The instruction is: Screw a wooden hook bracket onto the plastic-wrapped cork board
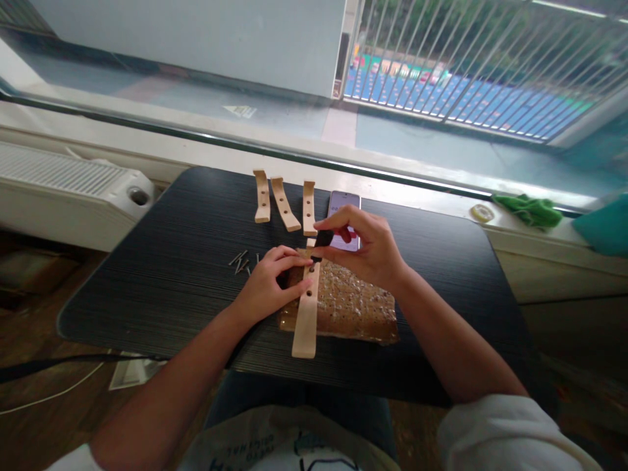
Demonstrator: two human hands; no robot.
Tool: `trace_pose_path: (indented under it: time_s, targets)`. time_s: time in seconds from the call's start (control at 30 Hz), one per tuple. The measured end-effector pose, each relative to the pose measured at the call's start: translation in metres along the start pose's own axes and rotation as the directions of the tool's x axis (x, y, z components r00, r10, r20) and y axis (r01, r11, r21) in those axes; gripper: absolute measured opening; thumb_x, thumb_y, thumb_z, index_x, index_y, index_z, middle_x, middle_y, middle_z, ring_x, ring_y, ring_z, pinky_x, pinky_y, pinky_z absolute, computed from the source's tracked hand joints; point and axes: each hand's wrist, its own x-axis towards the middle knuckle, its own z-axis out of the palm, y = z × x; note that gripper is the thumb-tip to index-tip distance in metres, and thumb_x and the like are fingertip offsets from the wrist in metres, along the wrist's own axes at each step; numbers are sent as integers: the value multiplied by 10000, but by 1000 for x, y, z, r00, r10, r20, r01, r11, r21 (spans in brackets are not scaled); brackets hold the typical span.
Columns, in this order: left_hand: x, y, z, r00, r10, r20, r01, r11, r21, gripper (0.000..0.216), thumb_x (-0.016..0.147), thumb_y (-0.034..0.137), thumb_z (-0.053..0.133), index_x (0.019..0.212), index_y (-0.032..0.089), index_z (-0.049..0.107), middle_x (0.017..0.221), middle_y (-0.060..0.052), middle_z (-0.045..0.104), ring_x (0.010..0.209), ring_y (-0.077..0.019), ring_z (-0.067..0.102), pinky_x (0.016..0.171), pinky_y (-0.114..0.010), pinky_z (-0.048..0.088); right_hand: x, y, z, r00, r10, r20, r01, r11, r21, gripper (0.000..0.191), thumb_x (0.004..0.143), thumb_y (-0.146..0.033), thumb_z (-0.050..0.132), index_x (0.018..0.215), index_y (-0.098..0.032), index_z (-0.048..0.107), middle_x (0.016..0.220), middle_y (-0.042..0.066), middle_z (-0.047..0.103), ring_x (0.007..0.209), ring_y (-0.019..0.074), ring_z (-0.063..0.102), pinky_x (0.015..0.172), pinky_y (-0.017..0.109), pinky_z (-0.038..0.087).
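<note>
A pale wooden hook (307,324) with holes along it lies over a brown board wrapped in clear film (360,307), its wide end overhanging the front edge. My left hand (267,278) grips the hook from the left, thumb and fingers by the holes. Between thumb and fingers, my right hand (375,248) pinches a short black tool (322,241), its lower end close to the hook's upper hole. Fingers partly cover this tool, so its exact kind does not show. Several screws (239,260) lie loose to the left of my left hand.
Farther back on the black table (161,261) stand three more wooden hooks: a left one (263,196), a middle one (284,204) and a right one (309,206). A lit phone (345,201) is behind my right hand. On the windowsill lies a green cloth (527,210).
</note>
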Motion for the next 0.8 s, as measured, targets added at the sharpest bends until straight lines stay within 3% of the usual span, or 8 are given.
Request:
trace_pose_path:
  time_s: [0.4, 0.67, 0.8]
  targets:
    - [0, -3, 1, 999, 41, -17, -40, 999, 12, 251, 782, 314, 676, 1013, 216, 693, 982, -41, 609, 953, -214, 589, 900, -374, 492, -2, -4, 3, 999, -20, -26, 17, 994, -112, 189, 781, -198, 695, 947, -194, 604, 784, -26, 618, 613, 63, 506, 544, 211, 442]
    - [0, -1, -1, 1000, 16, 12, -16, 1000, 5, 228, 792, 319, 673, 991, 208, 686, 1000, -43, 607, 971, -217, 583, 915, -384, 484, 3, -3, -4, 987, -126, 104, 129, 991, -27, 196, 879, -228, 599, 1066, -179, 631, 795, 3, 611, 713, 95, 564, 643, 248, 494]
    - [0, -1, -1, 1000, 29, 8, -29, 1000, 5, 224, 794, 302, 676, 989, 193, 682, 985, -44, 602, 962, -209, 579, 905, -372, 484, 5, -2, -12, 976, -128, 178, 121, 991, 51, 241, 898, -144, 525, 1117, -161, 625, 959, 51, 662, 790, 91, 590, 649, 233, 494]
